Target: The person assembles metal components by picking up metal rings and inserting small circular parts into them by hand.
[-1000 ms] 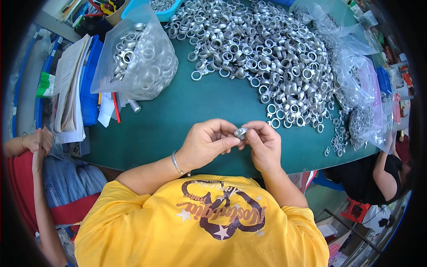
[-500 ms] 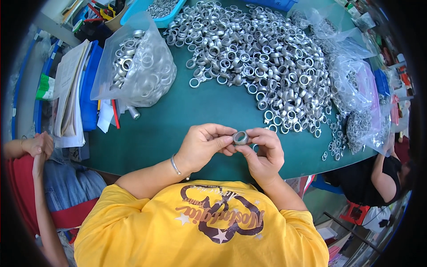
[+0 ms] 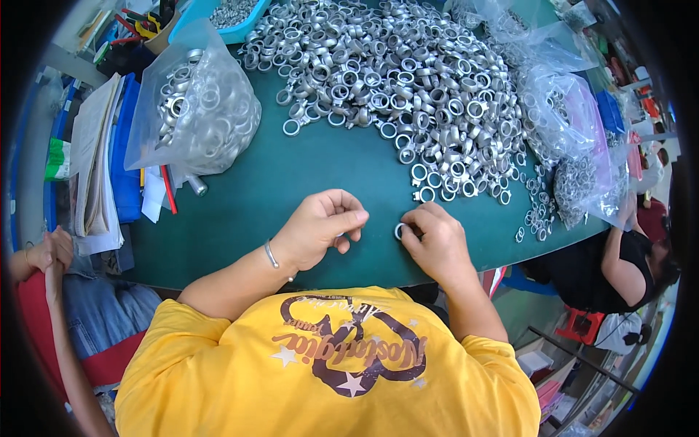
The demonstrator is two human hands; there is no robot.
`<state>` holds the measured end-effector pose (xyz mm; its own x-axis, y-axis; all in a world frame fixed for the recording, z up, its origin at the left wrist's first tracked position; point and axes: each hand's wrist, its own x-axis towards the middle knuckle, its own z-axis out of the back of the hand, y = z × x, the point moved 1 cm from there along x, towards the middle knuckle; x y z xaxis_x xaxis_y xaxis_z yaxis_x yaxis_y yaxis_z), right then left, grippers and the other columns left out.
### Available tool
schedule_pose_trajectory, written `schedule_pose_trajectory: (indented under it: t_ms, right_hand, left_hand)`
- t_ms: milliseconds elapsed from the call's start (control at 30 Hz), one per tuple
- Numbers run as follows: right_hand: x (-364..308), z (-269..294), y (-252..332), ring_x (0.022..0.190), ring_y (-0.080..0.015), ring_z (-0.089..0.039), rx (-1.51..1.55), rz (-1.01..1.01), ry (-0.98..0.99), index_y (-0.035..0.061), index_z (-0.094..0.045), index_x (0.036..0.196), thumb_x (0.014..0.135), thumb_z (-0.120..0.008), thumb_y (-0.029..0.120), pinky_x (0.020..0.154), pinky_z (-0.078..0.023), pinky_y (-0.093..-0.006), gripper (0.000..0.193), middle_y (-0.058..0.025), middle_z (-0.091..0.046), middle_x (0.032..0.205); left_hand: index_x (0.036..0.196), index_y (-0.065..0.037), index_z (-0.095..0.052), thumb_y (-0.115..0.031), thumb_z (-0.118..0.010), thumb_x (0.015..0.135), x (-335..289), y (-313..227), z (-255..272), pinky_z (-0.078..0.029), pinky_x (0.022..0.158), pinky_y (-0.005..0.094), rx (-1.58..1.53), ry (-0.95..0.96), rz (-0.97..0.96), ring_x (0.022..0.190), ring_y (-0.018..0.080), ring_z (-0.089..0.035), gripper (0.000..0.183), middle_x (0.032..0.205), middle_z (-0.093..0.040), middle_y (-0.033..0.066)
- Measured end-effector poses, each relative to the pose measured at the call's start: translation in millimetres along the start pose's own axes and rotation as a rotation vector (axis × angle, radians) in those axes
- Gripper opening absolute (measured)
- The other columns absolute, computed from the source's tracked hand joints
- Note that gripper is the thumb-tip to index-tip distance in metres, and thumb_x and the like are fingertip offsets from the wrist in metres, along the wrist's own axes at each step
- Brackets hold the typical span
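My right hand (image 3: 438, 239) is over the green tabletop, with thumb and fingers closed at the edge of a small silver metal ring (image 3: 398, 231). Most of that ring shows to the left of the fingertips. To the left, apart from it, is my left hand (image 3: 324, 227), its thumb pressed toward curled fingers. A small greyish spot shows among them, but the fingers hide what it is. Beyond both hands spreads a large heap of metal rings (image 3: 408, 87), many with a small lug on the side.
A clear plastic bag of rings (image 3: 218, 120) stands at left, beside papers (image 3: 95, 146) and a red pen (image 3: 169, 189). A light-blue tray (image 3: 237, 30) of small parts sits at the back. More bagged rings (image 3: 575, 182) lie right. People sit at both sides.
My hands have moved apart. The ring they held between them no longer shows. My right fingers have closed at a ring that was partly hidden beneath that hand. The whole view has shifted slightly.
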<state>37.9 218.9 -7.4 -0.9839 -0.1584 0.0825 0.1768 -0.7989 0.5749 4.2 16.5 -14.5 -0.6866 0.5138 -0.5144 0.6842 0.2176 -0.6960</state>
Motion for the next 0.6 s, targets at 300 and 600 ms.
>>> schedule_pose_trajectory:
  t_ms: [300,600]
  right_hand:
    - [18.6,-7.9,31.4,0.077,-0.0215,-0.06,0.467,0.385,-0.285,-0.0005,-0.06,0.089,0.073,-0.061,-0.008,0.065,-0.049,-0.0258,0.018,-0.0112,-0.059,0.084]
    - [8.6,-24.6,28.3,0.092,-0.0142,-0.057,1.295,-0.055,0.081,-0.0054,-0.05,0.112,0.082,-0.06,-0.002,0.081,-0.048,-0.0256,0.032,-0.0099,-0.056,0.103]
  left_hand:
    - [0.083,-0.001,-0.064,-0.007,-0.07,0.075,-8.7,-2.3,-3.6,-0.042,0.058,0.0192,0.47,-0.036,-0.506,0.067,0.0078,-0.052,0.012,0.077,-0.058,0.0014]
    - [0.079,-0.003,-0.064,0.0,-0.072,0.068,-15.2,-6.8,-7.7,-0.044,0.062,0.023,0.686,-0.076,-0.812,0.071,0.0127,-0.056,0.014,0.079,-0.059,0.004]
